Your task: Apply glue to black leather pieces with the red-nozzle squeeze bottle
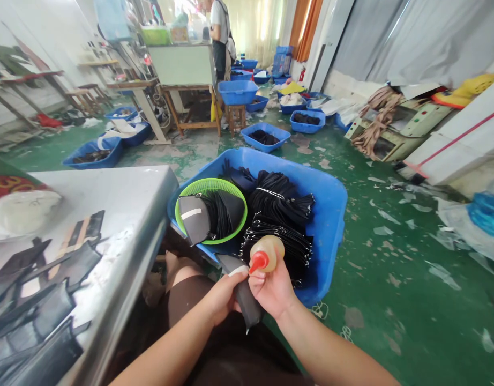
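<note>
My left hand pinches a dark grey fabric piece with a pale strip near its upper end, held above my lap. In my right hand is a squeeze bottle of yellowish liquid, tilted so that its red nozzle points down at the piece by my left thumb. Whether the tip touches the fabric I cannot tell. Just beyond, a big blue tub contains bundles of black pieces, some tied with white string. A green basket with more dark pieces rests at its left side.
To my left stands a metal-edged table with black strips and panels on it. More blue tubs are on the green floor ahead, among scraps. A person stands at a far workbench.
</note>
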